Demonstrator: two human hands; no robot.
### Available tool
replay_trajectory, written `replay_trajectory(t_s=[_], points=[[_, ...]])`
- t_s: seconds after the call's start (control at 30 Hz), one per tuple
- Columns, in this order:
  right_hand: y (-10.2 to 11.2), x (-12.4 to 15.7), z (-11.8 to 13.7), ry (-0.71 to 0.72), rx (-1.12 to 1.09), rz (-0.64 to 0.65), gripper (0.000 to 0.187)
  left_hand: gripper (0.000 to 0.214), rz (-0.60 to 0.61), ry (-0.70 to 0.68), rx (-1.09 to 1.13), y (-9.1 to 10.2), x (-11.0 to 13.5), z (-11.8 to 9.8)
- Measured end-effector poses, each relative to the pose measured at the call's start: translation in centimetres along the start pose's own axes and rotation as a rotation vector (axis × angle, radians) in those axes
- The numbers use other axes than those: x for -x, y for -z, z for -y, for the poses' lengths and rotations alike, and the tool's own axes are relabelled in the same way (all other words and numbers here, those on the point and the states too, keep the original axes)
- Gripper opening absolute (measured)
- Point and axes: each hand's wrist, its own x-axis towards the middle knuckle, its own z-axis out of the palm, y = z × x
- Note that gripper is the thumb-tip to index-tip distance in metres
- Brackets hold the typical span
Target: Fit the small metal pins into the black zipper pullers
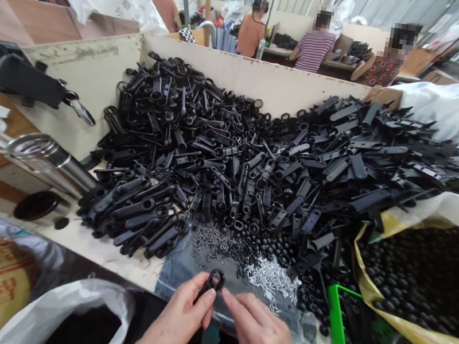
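Observation:
My left hand [184, 307] is closed on a black plastic part [217, 278], whose ring-shaped end points up between thumb and fingers. Against the right side of that ring rest the fingertips of my right hand [263, 331]. Those fingers are drawn together, and anything small between them is hidden. Just beyond my hands, a grey mat [174, 271] bears a heap of silver pins [271, 277], a patch of small dark screw-like pieces [212, 242] and small black balls [261, 244]. Ring-ended black handles [136, 209] lie in a row at the left.
A large pile of black plastic pieces [217, 141] fills the walled worktable. A metal cylinder [52, 161] stands left. At right are a green basket [335, 328] and a yellow-edged sack [372, 287] of black balls. An open white bag [38, 304] sits front left. Several people work behind.

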Motion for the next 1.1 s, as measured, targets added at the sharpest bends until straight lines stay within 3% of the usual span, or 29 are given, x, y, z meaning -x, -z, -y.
replay_trajectory(t_s=[0.33, 0.6, 0.93, 1.1], points=[[-0.9, -0.5, 0.2, -0.008, 0.026, 0.020, 0.042, 0.032, -0.078, -0.048, -0.039, -0.3, -0.3, 0.4], [-0.7, -0.8, 0.0, -0.050, -0.110, 0.061, 0.039, 0.028, -0.072, -0.079, -0.212, -0.2, -0.6, 0.6], [-1.6, -0.9, 0.1, -0.093, -0.062, 0.091, 0.040, 0.032, -0.117, -0.036, 0.014, -0.2, -1.2, 2.0], [-1.8, -1.2, 0.7, -0.182, -0.008, 0.147, 0.041, 0.028, -0.201, -0.074, -0.018, -0.5, -1.5, 2.2]])
